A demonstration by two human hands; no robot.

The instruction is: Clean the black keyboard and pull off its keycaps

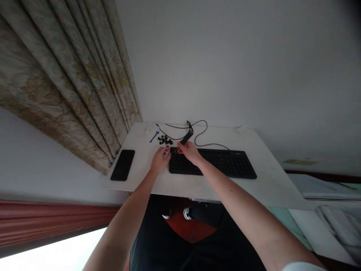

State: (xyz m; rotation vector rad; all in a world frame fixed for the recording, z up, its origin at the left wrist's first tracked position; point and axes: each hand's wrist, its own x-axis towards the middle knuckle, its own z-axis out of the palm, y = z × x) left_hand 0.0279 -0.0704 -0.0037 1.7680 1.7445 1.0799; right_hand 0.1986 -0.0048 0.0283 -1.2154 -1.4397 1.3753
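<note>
A black keyboard (225, 162) lies on the white table, its left end between my hands. My right hand (189, 151) is closed around a black-handled keycap puller (186, 137). Thin wire prongs at its lower end reach down to the keyboard's upper left corner. Beside that same corner is my left hand (160, 160), its fingers loosely bent with a gap between thumb and forefinger; nothing shows in it. Several loose black keycaps (164, 140) lie in a small cluster just beyond my left hand.
A blue stick-like tool (154, 136) lies left of the keycaps. The keyboard's black cable (207, 144) loops along the back of the table (262, 188). A black phone (123, 165) rests at the left edge. Curtains (93, 82) hang close on the left, and a wall stands behind.
</note>
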